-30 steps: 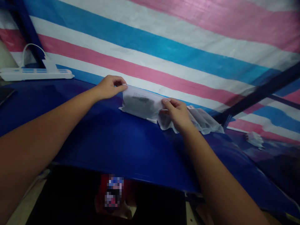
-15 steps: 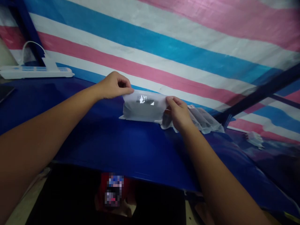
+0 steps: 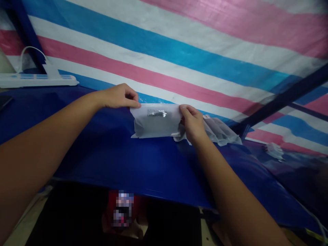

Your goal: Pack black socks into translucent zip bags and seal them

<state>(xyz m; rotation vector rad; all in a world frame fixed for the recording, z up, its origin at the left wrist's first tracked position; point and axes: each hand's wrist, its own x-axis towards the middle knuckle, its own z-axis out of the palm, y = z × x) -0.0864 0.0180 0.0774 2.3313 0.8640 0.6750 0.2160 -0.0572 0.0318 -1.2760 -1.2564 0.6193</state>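
A frosted, translucent plastic bag (image 3: 156, 124) with small dark print near its top edge stands on the blue table, stretched between my hands. My left hand (image 3: 120, 96) pinches its upper left corner between thumb and fingers. At the upper right corner my right hand (image 3: 192, 121) grips it the same way. Something fills the bag, but its contents do not show through clearly. Just right of my right hand lies a row of similar translucent bags (image 3: 220, 131), partly covered by that hand.
A white power strip (image 3: 38, 80) with a plugged-in cable sits at the back left. Striped plastic sheeting (image 3: 159, 48) hangs behind the blue table (image 3: 123, 164). A dark flat object (image 3: 4, 101) lies at the left edge. Small white items (image 3: 274, 151) lie on the right.
The bag's front now faces me more, with its top edge slightly lower in view. Both hands keep their hold. The whole view has shifted a little.
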